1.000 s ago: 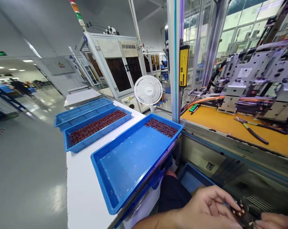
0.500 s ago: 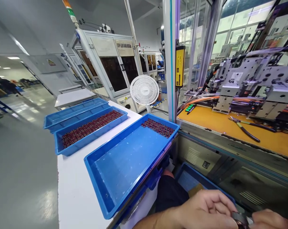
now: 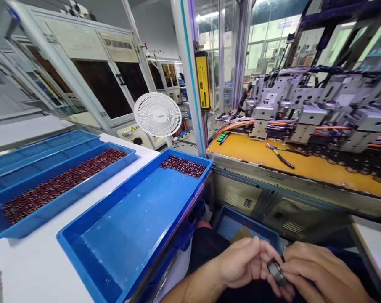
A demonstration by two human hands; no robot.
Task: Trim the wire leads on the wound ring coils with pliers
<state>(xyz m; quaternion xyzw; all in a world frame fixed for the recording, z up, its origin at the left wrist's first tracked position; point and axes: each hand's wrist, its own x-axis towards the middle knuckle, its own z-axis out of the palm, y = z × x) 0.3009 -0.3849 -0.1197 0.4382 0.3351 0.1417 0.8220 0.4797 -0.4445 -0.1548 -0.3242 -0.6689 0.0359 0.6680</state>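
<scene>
Checking hands: what does each hold? (Obs. 1)

Left hand point(image 3: 244, 265) and right hand point(image 3: 316, 273) both pinch one small dark metal ring point(image 3: 275, 269). Fingertips close on it from either side, other fingers curled. (Obs. 2)

Ring's position? (Obs. 1)

Low, over the dark-clothed lap, off the right edge of the white table point(image 3: 29, 265), just in front of a small blue plastic bin point(image 3: 231, 221). (Obs. 2)

On the table? (Obs. 1)

Long blue plastic tray point(image 3: 130, 227) along the right edge, with small dark red round parts point(image 3: 184, 166) bunched in its far corner. Second blue tray point(image 3: 67, 202) toward the left edge, floor covered with like parts. Past the table's far edge is a round white fan point(image 3: 157, 114). To the right is a yellow worktop point(image 3: 247, 151), with dark-handled pliers point(image 3: 280, 155) lying on it. (Obs. 2)
</scene>
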